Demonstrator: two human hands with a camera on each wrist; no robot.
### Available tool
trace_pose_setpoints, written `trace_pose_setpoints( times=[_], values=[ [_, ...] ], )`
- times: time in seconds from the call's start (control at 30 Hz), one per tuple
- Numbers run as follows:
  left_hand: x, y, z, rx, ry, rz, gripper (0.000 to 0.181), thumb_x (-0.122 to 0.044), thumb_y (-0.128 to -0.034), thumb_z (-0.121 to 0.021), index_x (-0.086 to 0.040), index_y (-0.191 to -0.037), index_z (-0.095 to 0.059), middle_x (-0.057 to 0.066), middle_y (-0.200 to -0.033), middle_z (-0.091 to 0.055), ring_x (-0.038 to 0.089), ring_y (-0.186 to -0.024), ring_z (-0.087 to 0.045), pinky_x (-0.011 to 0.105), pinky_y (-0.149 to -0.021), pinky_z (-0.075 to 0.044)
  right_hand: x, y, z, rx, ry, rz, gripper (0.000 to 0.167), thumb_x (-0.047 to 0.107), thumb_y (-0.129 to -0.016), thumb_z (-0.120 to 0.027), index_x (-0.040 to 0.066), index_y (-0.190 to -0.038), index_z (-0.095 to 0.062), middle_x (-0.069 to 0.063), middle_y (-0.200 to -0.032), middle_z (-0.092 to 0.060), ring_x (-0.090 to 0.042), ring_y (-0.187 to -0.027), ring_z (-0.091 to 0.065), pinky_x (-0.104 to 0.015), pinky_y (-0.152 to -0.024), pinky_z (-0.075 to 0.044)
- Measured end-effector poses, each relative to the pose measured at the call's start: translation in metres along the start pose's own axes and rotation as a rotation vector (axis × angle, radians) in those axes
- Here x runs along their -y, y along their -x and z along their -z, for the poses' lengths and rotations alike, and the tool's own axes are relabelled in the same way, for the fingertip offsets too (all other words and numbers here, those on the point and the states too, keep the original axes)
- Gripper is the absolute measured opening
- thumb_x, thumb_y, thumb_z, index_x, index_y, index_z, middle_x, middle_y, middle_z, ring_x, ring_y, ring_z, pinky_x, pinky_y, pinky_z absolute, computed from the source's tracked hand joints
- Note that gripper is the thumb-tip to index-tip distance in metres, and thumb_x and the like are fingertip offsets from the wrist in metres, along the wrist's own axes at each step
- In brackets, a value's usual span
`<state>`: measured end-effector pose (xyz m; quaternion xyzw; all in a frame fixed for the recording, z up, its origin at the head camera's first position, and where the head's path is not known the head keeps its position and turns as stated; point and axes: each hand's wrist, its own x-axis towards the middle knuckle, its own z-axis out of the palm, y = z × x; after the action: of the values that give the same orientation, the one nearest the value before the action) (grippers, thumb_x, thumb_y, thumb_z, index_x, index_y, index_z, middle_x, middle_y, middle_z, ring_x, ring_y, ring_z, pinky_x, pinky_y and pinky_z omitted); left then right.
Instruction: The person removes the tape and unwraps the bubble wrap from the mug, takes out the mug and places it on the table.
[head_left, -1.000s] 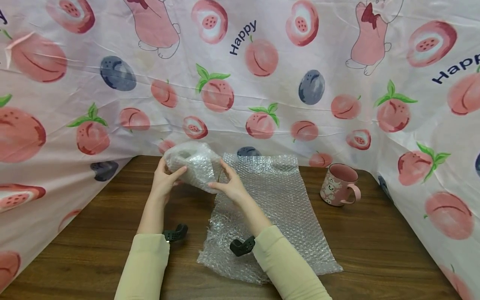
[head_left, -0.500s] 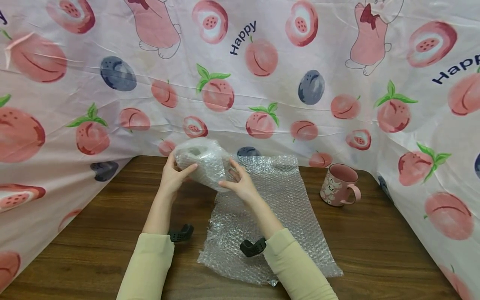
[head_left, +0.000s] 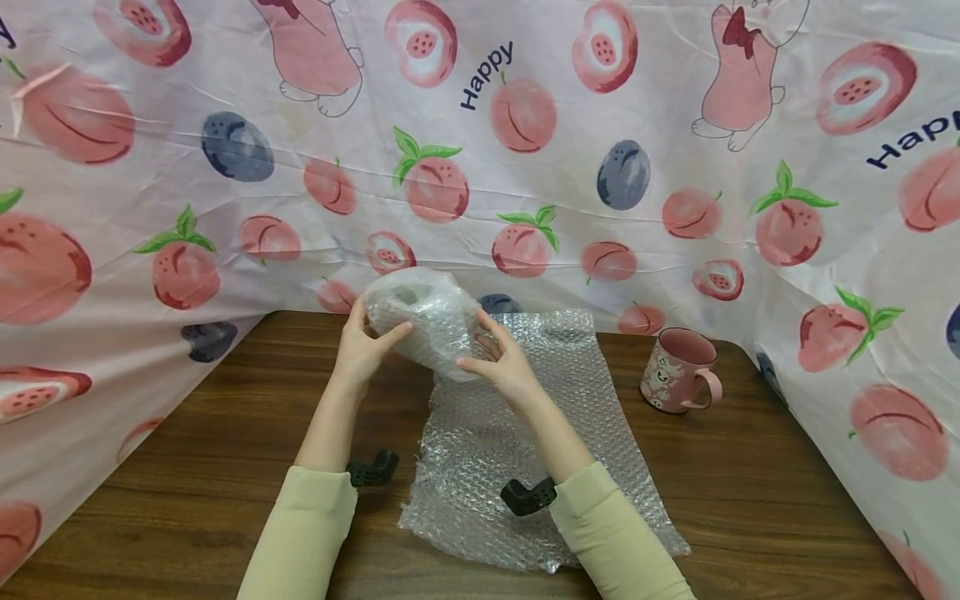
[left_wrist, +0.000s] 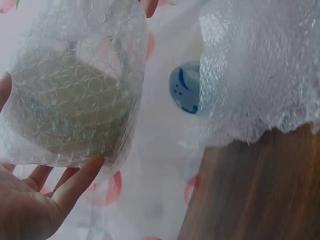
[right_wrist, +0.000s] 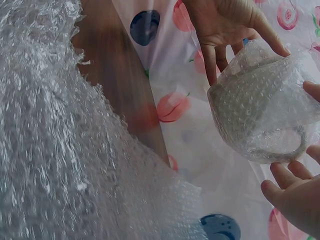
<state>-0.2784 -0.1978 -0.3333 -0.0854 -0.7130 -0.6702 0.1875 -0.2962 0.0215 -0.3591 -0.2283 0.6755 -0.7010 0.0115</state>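
Observation:
A greenish-grey mug wrapped in bubble wrap (head_left: pixel 427 325) is held up off the table between both hands. My left hand (head_left: pixel 362 348) grips its left side, thumb over the near face. On the other side my right hand (head_left: pixel 508 367) holds the wrap with thumb and fingers. In the right wrist view the mug's handle (right_wrist: pixel 295 150) shows faintly through the plastic. The left wrist view shows left fingers (left_wrist: pixel 80 185) under one end of the bundle. Below and to the right, a flat bubble wrap sheet (head_left: pixel 525 433) lies on the table.
A pink mug (head_left: pixel 678 369) with a printed pattern stands upright at the right rear of the wooden table (head_left: pixel 750 500). Fruit-printed cloth (head_left: pixel 555 192) encloses the back and both sides. A black wrist mount (head_left: pixel 528 497) sits on each forearm.
Both hands have shifted right and slightly up with the wrapped mug, keeping their hold. The bundle has turned a little. The pink mug and flat sheet stay nearly in place.

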Motion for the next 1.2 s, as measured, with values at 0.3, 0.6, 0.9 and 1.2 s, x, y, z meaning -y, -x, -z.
trace_pose_setpoints(
  times=[0.3,0.6,0.9,1.2],
  values=[
    [0.019,-0.006,-0.017,0.052,-0.018,-0.023,0.077,-0.013,-0.0833,-0.076,-0.016,-0.148,-0.034,0.011,-0.131,-0.046,0.021,-0.102,-0.047,0.025,-0.07,-0.047,0.009,0.019,0.02,-0.021,0.052,-0.051,0.084,0.001,-0.081,-0.073,0.014,-0.152,-0.029,-0.007,-0.154,-0.024,-0.028,-0.136,-0.033,-0.042,-0.109,-0.028],
    [0.02,0.0,-0.041,0.116,0.02,-0.021,0.079,-0.014,-0.0833,-0.076,-0.02,-0.149,-0.032,0.009,-0.133,-0.044,0.023,-0.108,-0.048,0.034,-0.079,-0.048,0.018,0.037,0.042,-0.025,0.089,-0.027,0.083,0.0,-0.081,-0.073,0.011,-0.151,-0.03,-0.012,-0.152,-0.023,-0.033,-0.136,-0.032,-0.046,-0.108,-0.029],
    [-0.007,0.021,-0.058,0.225,0.048,0.018,0.079,-0.008,-0.0854,-0.072,-0.012,-0.151,-0.028,0.017,-0.132,-0.042,0.025,-0.104,-0.045,0.055,-0.081,-0.049,0.015,0.055,0.062,-0.051,0.097,-0.039,0.083,-0.001,-0.08,-0.073,0.013,-0.151,-0.031,-0.014,-0.149,-0.025,-0.032,-0.135,-0.032,-0.039,-0.109,-0.028],
    [0.03,0.013,-0.074,0.256,0.083,0.022,0.078,-0.011,-0.0856,-0.073,-0.022,-0.15,-0.031,0.013,-0.135,-0.043,0.033,-0.112,-0.049,0.051,-0.08,-0.051,0.015,0.066,0.078,-0.058,0.123,-0.082,0.08,0.004,-0.085,-0.072,0.014,-0.151,-0.028,-0.013,-0.151,-0.023,-0.031,-0.137,-0.031,-0.039,-0.108,-0.03]
  ],
)
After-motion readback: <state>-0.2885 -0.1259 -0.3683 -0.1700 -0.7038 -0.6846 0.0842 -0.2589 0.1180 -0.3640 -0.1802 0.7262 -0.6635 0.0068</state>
